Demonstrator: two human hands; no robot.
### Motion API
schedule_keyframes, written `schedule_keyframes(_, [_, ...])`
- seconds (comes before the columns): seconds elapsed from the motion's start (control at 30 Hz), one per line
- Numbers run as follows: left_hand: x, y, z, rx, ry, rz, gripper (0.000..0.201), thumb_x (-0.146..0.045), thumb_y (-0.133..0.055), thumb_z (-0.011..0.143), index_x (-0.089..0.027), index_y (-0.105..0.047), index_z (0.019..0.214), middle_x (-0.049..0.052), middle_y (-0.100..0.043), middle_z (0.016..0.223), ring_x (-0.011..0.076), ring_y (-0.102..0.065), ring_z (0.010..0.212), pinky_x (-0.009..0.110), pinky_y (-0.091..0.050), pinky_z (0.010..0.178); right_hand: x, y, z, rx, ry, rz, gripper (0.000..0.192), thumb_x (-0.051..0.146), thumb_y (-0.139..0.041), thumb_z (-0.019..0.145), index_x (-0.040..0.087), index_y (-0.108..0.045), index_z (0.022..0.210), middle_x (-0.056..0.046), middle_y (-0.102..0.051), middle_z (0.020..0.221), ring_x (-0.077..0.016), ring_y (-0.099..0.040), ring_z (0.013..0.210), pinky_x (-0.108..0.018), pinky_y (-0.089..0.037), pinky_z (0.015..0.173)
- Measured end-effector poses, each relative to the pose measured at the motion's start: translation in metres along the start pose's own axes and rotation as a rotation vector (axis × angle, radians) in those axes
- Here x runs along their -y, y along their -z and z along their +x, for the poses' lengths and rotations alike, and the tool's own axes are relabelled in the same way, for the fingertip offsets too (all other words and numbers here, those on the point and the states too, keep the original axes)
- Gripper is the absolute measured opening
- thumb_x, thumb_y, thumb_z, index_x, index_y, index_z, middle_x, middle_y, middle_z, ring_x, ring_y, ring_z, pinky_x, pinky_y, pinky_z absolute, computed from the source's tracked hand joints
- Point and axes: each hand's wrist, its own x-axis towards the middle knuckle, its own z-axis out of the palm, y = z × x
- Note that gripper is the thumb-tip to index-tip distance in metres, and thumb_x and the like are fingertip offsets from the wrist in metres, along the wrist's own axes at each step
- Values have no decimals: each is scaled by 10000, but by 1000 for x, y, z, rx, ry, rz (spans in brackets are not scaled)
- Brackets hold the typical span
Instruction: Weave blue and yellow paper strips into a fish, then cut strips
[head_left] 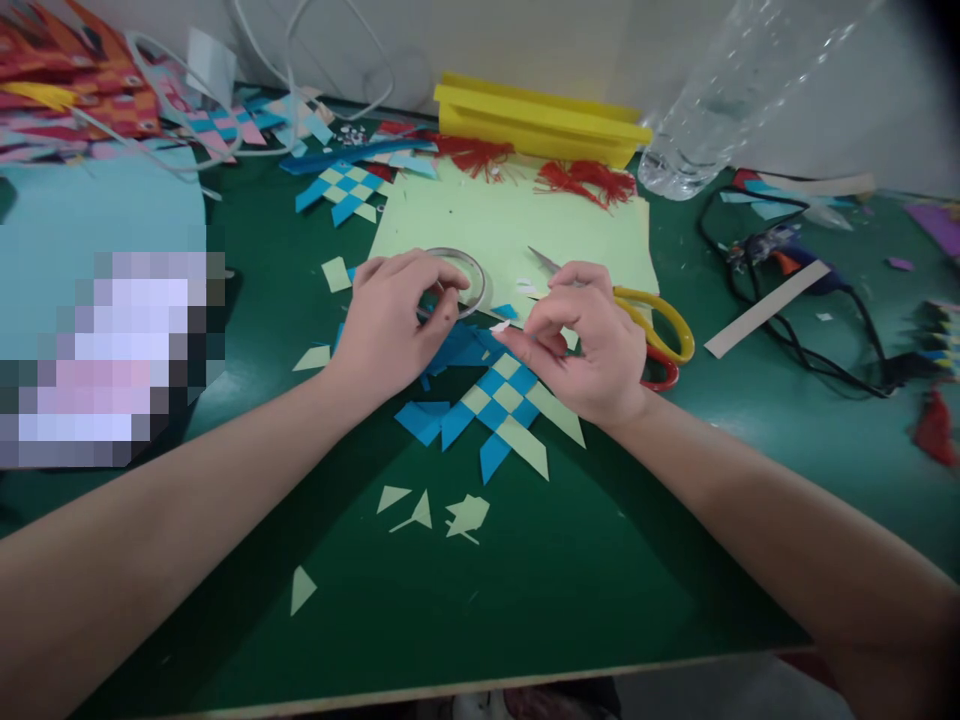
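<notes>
While no writing shows, left hand [390, 320] grips tape roll [469, 272]; right hand [592, 345] pinches tape piece [500, 326].

We have 1 view, from a camera worn on the person's head, set above the desk's [570, 600] near edge and tilted forward and down. It faces the far edge and the wall behind. It sits close: both forearms enter from the bottom corners, and the left hand [390, 325] and right hand [592, 345] meet near centre frame.
</notes>
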Motion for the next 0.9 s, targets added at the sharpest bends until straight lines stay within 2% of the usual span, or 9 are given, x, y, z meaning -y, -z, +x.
schedule_keyframes(0.1, [-4, 0, -2, -46, -46, -38, 163, -168, -476, 899, -222, -618, 958, 24, -707, 956, 219, -652, 951, 415, -432, 897, -1, -2, 0, -11, 22, 0, 76, 242, -621, 889, 249, -560, 933, 82, -486, 583, -116, -513, 556, -403, -533, 811])
schedule_keyframes(0.2, [-7, 1, -4, -92, -81, -68, 158, -155, -483, 904, -221, -621, 942, 12, -715, 930, 201, -653, 925, 392, -446, 878, -2, -1, -1, 2, 37, -12, 214, 205, -562, 921, 252, -526, 1127, 45, -619, 735, -137, -612, 686, -416, -540, 836])
schedule_keyframes(0.27, [-9, 1, -5, -107, -90, -68, 169, -149, -480, 908, -227, -625, 943, 5, -716, 925, 192, -651, 916, 381, -452, 874, -2, 0, -1, -19, 60, -2, 220, 177, -551, 926, 249, -528, 1133, 15, -662, 823, -147, -644, 788, -399, -541, 849])
schedule_keyframes(0.4, [-11, 0, -6, -118, -139, -63, 187, -146, -462, 909, -227, -627, 944, 8, -713, 910, 192, -654, 906, 373, -462, 870, -1, 3, -1, -73, 97, 9, 164, 127, -575, 899, 226, -569, 1030, -40, -676, 1039, -178, -638, 1012, -376, -552, 855])
schedule_keyframes(0.6, [-17, 5, -10, -119, -207, -24, 189, -149, -454, 914, -221, -628, 931, 14, -702, 882, 189, -650, 890, 373, -458, 879, 6, 9, -1, -60, 134, -74, 136, 109, -598, 886, 241, -617, 858, 20, -734, 896, -145, -659, 831, -448, -486, 974])
schedule_keyframes(0.77, [-34, 20, -23, -17, -304, -22, 170, -143, -463, 924, -196, -623, 944, 21, -704, 909, 191, -650, 914, 362, -454, 868, 19, 25, -2, -49, 128, -152, 97, 181, -652, 871, 275, -662, 851, 52, -758, 865, -145, -676, 815, -442, -472, 980])
schedule_keyframes(0.9, [-44, 27, -36, 77, -436, 21, 150, -139, -482, 931, -178, -627, 936, 33, -713, 921, 195, -656, 891, 377, -460, 886, 27, 38, -9, -27, 69, -182, 86, 181, -678, 852, 267, -685, 857, 37, -764, 878, -160, -680, 816, -472, -448, 1002])
